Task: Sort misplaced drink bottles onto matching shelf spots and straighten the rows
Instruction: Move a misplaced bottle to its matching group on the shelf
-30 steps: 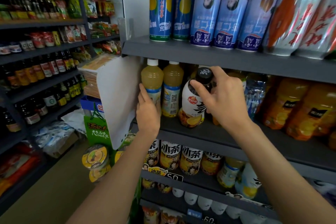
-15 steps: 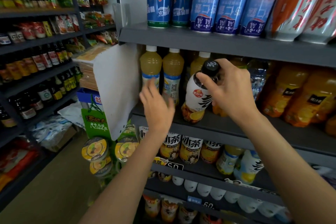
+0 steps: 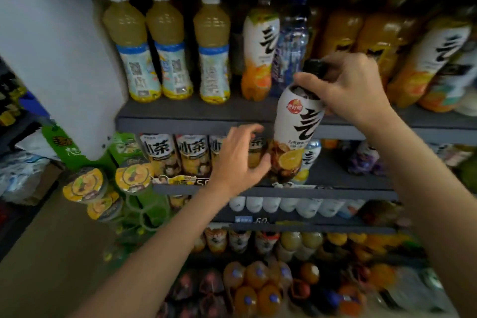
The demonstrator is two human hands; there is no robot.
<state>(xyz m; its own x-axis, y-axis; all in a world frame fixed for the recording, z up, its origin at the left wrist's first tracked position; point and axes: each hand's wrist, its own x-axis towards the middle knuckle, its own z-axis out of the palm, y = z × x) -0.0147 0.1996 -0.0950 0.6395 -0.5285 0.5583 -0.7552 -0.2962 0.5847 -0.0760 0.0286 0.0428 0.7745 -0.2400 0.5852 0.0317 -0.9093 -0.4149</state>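
A white bottle with a black cap and lemon print (image 3: 296, 121) hangs tilted in front of the middle shelf (image 3: 196, 111), clear of it. My right hand (image 3: 348, 90) grips it round the cap and neck. My left hand (image 3: 237, 160) is lower and to the left, fingers spread and loosely curved, its thumb close to the bottle's base; contact is unclear. On the middle shelf stand three yellow drink bottles with white caps (image 3: 167, 46), a matching white bottle (image 3: 260, 44), a blue water bottle (image 3: 291, 44) and orange juice bottles (image 3: 340, 33).
A row of tea bottles (image 3: 165, 152) fills the lower shelf behind my left hand. A white side panel (image 3: 59, 59) closes the shelf's left end, with lidded cups (image 3: 82, 186) hanging below it. More bottles (image 3: 258, 289) crowd the bottom shelves.
My right hand has drawn the black-capped bottle off the middle shelf and lowered it. My left hand left the yellow bottles and dropped toward the bottle's base. The view has tilted down.
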